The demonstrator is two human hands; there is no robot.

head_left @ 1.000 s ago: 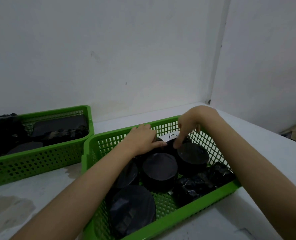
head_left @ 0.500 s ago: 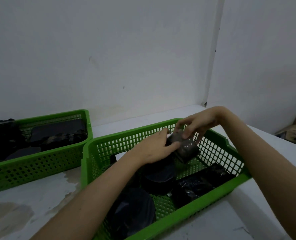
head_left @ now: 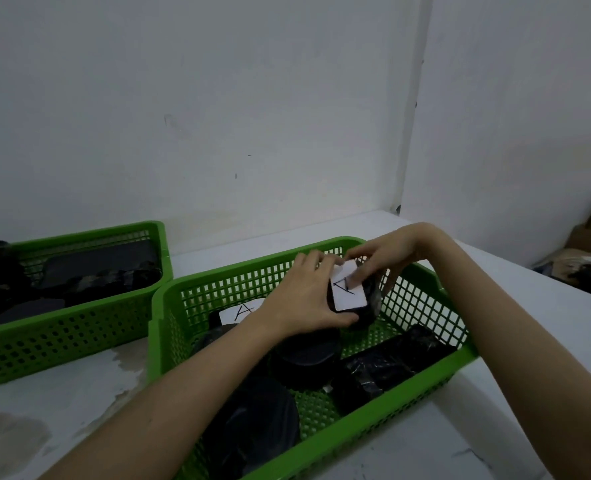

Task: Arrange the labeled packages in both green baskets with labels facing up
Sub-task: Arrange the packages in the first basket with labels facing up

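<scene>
Holding one small black package point(head_left: 365, 308) between them, both hands sit above the far end of the near green basket point(head_left: 321, 441). Left hand point(head_left: 304, 299) wraps the package's left side and underside, thumb curled beneath. Right hand point(head_left: 387, 252) comes over the far rim, fingertips point(head_left: 356, 277) pressing the top edge of the white label point(head_left: 347, 291). Label faces up toward the camera, with a dark handwritten mark partly covered by the fingers. Package is lifted clear of the basket floor.

Inside the same basket: a second white label point(head_left: 240, 311) marked "A", face up, near the far-left corner, partly hidden by the left wrist. A round black package point(head_left: 304, 362) sits mid-basket, no label showing. A larger round black package point(head_left: 256, 427) lies under the left forearm at the near end. A crinkled long black package point(head_left: 387, 365) rests along the right wall.

Second green basket point(head_left: 69, 327) stands to the left, just beside the first, holding several black packages point(head_left: 96, 268); no labels visible there. Both baskets rest on a white table point(head_left: 62, 403) with grey stains.
</scene>
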